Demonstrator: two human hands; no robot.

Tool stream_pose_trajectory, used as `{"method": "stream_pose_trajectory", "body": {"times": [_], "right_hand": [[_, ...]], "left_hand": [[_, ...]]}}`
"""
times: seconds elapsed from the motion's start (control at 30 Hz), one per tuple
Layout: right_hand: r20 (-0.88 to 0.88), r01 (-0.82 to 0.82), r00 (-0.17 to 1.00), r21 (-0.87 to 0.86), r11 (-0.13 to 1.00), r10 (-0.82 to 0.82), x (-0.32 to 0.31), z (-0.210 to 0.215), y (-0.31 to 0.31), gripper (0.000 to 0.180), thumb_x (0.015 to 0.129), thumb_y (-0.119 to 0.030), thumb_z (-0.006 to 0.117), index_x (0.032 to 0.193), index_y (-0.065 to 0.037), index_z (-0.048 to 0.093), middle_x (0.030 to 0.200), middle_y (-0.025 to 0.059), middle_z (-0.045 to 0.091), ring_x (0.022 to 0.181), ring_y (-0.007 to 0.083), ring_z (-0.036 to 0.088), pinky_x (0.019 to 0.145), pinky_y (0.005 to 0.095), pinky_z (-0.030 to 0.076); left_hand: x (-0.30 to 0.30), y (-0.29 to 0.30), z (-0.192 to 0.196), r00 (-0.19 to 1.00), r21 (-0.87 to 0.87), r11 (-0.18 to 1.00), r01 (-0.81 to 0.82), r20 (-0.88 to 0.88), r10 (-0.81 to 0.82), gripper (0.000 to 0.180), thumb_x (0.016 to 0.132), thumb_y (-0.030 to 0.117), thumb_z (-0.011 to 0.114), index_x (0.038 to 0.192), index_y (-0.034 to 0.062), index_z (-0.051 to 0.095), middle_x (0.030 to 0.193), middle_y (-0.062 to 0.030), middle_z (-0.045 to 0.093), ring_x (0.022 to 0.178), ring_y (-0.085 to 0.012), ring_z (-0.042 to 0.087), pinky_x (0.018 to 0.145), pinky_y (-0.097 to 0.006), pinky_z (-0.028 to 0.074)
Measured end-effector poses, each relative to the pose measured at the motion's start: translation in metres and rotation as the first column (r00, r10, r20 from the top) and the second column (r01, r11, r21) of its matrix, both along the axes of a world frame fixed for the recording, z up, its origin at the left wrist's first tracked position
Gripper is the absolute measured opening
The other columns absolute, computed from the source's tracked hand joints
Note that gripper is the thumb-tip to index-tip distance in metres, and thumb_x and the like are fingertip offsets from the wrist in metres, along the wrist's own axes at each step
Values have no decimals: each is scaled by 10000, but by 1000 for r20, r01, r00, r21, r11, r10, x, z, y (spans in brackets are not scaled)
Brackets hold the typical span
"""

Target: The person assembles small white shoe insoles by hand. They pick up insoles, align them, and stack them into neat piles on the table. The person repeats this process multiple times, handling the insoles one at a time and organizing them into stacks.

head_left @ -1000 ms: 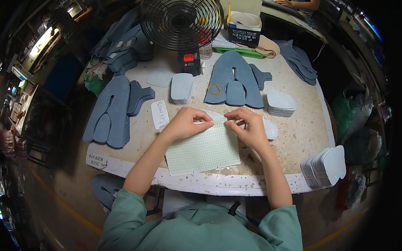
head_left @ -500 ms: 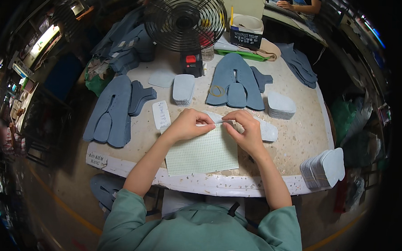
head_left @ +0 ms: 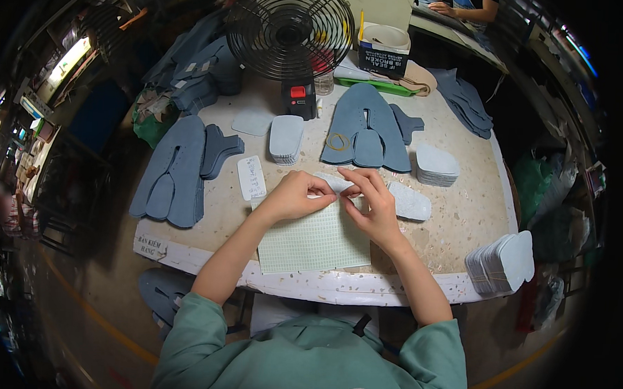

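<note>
Since a moment ago our hands have drawn closer over the far edge of the pale green gridded cutting mat [head_left: 314,240]. Our left hand [head_left: 294,196] and right hand [head_left: 370,205] are both pinched on the small pale grey-blue fabric piece [head_left: 337,186], held just above the speckled desk [head_left: 456,215]. We judge it is being aligned or peeled. A stack of similar pale pieces [head_left: 410,201] lies just right.

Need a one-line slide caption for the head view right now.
Both hands, left hand and right hand, pinch a small pale piece above a green grid mat.
</note>
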State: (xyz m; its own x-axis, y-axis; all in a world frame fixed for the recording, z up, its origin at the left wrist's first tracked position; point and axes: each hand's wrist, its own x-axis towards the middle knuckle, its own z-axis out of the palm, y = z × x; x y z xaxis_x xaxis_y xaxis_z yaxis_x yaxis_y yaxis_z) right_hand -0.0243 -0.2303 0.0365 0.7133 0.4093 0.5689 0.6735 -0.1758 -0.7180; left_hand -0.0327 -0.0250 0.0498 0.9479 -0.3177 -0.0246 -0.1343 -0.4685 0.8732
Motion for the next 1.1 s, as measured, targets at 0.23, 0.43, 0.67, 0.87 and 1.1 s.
{"method": "stream_pose_trajectory", "body": {"times": [0.23, 0.43, 0.67, 0.87, 1.1], "right_hand": [[74, -25, 997, 5, 1000, 24, 0, -1, 2, 668, 738, 131, 624, 1353, -111, 529, 1213, 136, 505, 909, 223, 658, 753, 319, 568], [169, -48, 983, -101, 994, 64, -4, -5, 7, 734, 718, 163, 616, 1389, -102, 483, 1292, 152, 454, 992, 241, 627, 801, 310, 583], [-388, -12, 912, 305, 952, 135, -5, -5, 6, 850, 734, 127, 625, 1488, -135, 333, 1311, 132, 446, 938, 145, 606, 750, 239, 552], [-611, 115, 779, 357, 927, 139, 16, -4, -13, 742, 799, 70, 632, 1463, -108, 355, 1238, 110, 463, 954, 124, 605, 786, 232, 536], [-764, 111, 626, 284, 952, 155, 24, -7, -21, 385, 899, -49, 622, 1276, -41, 545, 1157, 82, 517, 961, 122, 616, 824, 276, 547]], "left_hand": [[0, -1, -4, 999, -37, 998, 41, -4, -42, 189, 822, 178, 695, 913, 20, 746, 841, -118, 729, 842, -185, 696, 862, -325, 533], [0, -3, -9, 998, 2, 999, 33, -59, -33, 163, 826, 160, 681, 912, 43, 754, 873, -132, 732, 917, -216, 706, 893, -336, 533], [-2, -3, -6, 995, -16, 995, 97, -34, -98, 176, 852, 104, 655, 963, -15, 721, 851, -84, 715, 844, -127, 660, 853, -300, 517], [-15, -10, 10, 977, 230, 950, 210, -73, -198, 183, 860, 168, 665, 975, 39, 725, 814, -74, 718, 799, -129, 675, 776, -303, 534], [-4, -8, 7, 971, 98, 989, 107, 202, -125, 375, 774, 222, 754, 1100, 52, 680, 1039, -93, 678, 897, -227, 673, 825, -350, 533]]}}
